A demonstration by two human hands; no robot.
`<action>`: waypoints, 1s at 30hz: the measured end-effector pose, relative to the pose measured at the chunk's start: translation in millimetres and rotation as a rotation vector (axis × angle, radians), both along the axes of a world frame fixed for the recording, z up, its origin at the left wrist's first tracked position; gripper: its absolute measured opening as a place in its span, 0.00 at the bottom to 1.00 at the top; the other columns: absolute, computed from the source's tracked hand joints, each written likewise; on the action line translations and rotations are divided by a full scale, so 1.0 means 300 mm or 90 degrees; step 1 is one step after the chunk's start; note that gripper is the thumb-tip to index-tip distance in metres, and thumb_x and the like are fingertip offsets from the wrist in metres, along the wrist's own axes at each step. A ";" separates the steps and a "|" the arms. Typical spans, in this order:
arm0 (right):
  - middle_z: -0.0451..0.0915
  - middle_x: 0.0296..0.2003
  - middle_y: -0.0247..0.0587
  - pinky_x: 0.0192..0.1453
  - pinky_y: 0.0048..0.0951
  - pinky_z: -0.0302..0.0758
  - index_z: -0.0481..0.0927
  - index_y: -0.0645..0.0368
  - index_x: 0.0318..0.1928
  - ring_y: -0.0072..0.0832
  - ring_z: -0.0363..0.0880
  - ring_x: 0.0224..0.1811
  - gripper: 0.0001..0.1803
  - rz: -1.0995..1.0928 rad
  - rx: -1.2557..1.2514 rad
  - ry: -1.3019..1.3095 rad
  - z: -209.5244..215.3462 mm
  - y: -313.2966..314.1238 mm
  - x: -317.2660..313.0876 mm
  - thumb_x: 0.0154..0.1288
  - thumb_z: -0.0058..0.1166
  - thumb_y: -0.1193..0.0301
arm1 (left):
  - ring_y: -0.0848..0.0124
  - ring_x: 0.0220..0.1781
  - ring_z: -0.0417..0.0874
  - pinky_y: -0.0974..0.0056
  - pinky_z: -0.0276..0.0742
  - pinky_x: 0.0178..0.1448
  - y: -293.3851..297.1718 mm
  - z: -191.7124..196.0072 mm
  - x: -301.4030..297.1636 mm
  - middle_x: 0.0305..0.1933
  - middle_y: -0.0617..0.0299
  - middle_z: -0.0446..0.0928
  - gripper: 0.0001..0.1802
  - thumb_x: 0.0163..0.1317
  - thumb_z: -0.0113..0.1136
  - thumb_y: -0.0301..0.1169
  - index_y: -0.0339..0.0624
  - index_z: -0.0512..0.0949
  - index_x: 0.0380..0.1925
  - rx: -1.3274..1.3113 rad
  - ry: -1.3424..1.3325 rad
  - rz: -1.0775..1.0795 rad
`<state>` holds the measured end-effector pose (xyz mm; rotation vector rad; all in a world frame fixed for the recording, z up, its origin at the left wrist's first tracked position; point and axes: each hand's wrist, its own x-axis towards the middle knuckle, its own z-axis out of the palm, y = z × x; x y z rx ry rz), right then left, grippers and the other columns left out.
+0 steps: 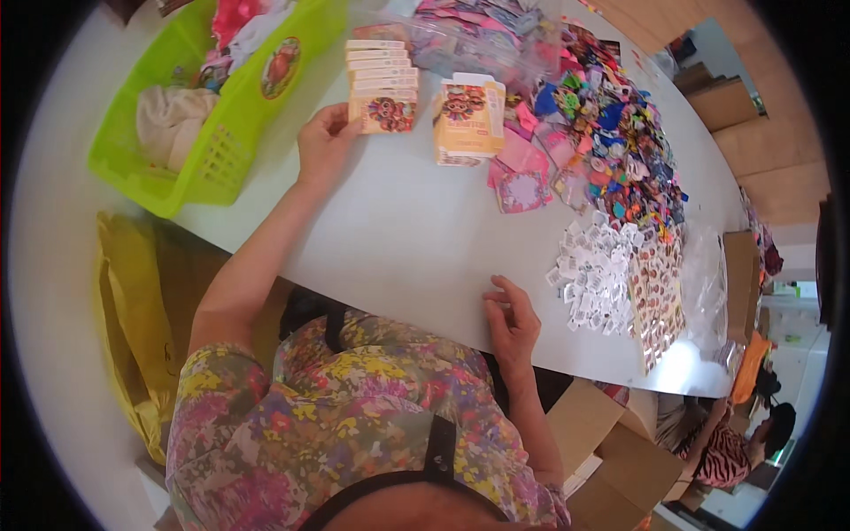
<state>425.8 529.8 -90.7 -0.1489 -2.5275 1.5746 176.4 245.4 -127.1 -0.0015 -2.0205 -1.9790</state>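
My left hand [326, 146] is at the near end of a row of small flat cartons [379, 71], its fingers closed on the left end of the nearest carton [386, 115], which is cream and orange with a cartoon print. To the right of that row lies a stack of flattened cartons [469, 124] in the same colours, with open flaps at its far end. My right hand [512, 323] is at the table's near edge, fingers loosely bent and apart, holding nothing.
A green plastic basket [190, 164] with cloth items stands at the far left. On the right are a heap of colourful small pieces [611, 124], white tags [598, 274], sticker sheets [657, 301] and pink cards [522, 188]. Cardboard boxes [620, 469] and another person [726, 451] are at the lower right.
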 end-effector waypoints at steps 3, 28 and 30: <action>0.81 0.42 0.36 0.34 0.17 0.74 0.77 0.60 0.54 0.16 0.78 0.36 0.19 -0.008 0.014 0.013 0.016 -0.010 -0.008 0.62 0.54 0.82 | 0.73 0.38 0.80 0.68 0.78 0.43 0.006 0.020 -0.019 0.38 0.58 0.82 0.17 0.56 0.67 0.27 0.31 0.79 0.44 -0.185 0.046 0.033; 0.79 0.17 0.37 0.26 0.32 0.70 0.82 0.63 0.24 0.25 0.74 0.19 0.19 -0.053 0.129 0.002 0.113 0.037 -0.727 0.53 0.67 0.57 | 0.78 0.32 0.74 0.71 0.74 0.37 0.071 0.032 0.207 0.35 0.66 0.76 0.14 0.52 0.67 0.22 0.39 0.75 0.38 -0.104 0.085 0.025; 0.78 0.16 0.36 0.26 0.30 0.69 0.82 0.63 0.23 0.23 0.73 0.19 0.18 -0.058 0.204 0.010 0.118 0.032 -0.737 0.53 0.67 0.59 | 0.79 0.33 0.74 0.72 0.73 0.37 0.099 0.043 0.232 0.34 0.67 0.75 0.14 0.52 0.67 0.21 0.40 0.75 0.38 -0.083 0.088 0.009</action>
